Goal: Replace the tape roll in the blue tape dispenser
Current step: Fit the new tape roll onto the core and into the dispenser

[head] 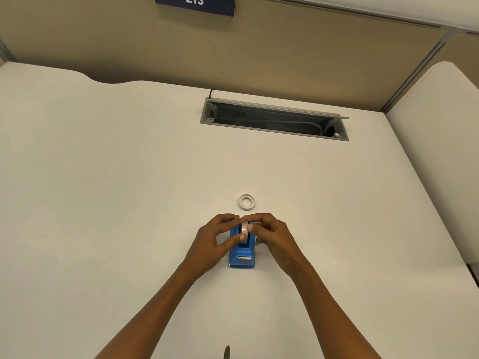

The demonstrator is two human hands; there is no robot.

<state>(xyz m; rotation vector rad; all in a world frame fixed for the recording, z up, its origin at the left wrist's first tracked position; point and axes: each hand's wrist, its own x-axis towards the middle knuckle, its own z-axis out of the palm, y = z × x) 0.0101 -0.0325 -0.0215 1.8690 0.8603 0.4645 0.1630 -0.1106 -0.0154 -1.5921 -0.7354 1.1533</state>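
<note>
The blue tape dispenser (241, 259) stands on the white desk (129, 177), its metal cutter end toward me. A white tape roll (244, 228) sits upright in the dispenser's slot. My left hand (215, 238) pinches the roll from the left, with the thumb on its near face. From the right, my right hand (272, 233) grips the same roll with its fingertips. A second tape roll (246, 202) lies flat on the desk just beyond my hands, apart from them. The far end of the dispenser is hidden by my fingers.
An open metal cable tray (274, 119) with cables inside is sunk into the desk near the back. A beige partition wall (259, 53) carries a blue sign reading 213 (195, 3). A second white desk surface (440, 151) adjoins on the right.
</note>
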